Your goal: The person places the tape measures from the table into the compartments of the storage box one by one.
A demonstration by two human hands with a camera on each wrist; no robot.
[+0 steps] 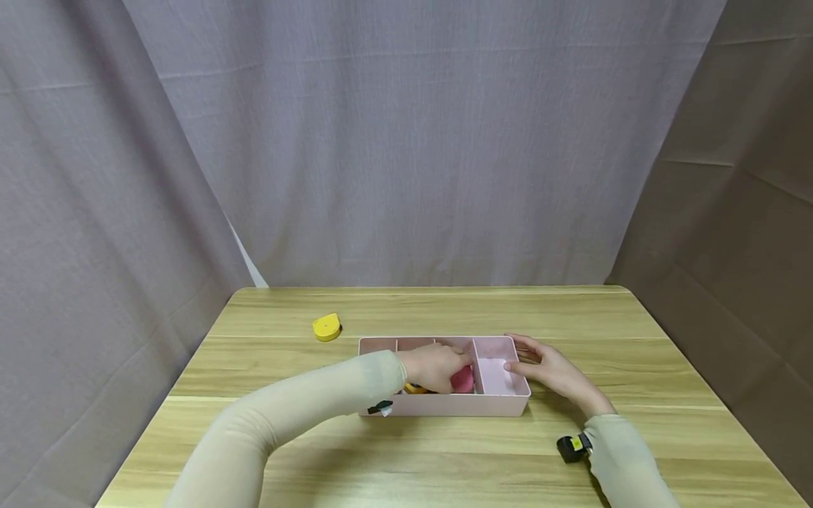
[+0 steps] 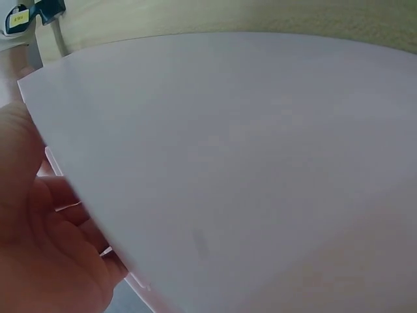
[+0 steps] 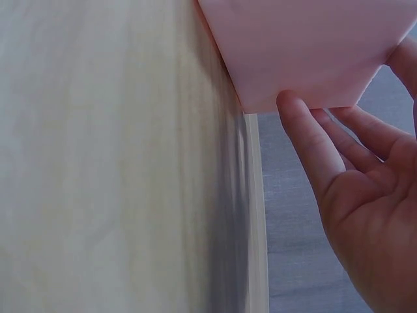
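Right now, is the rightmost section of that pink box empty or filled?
Empty. The pink divided box's right-end compartment shows only bare pink floor, while the pink object sits in the neighbouring section.

The left hand [image 1: 435, 367] hides most of the pink object [image 1: 464, 381] in the tray [image 1: 444, 406].

Soft, even light, no glare anywhere

Head view is sharp with faint shadows under the sleeves; both wrist views are blurry up close, tray wall [image 2: 247, 169] washed out pale.
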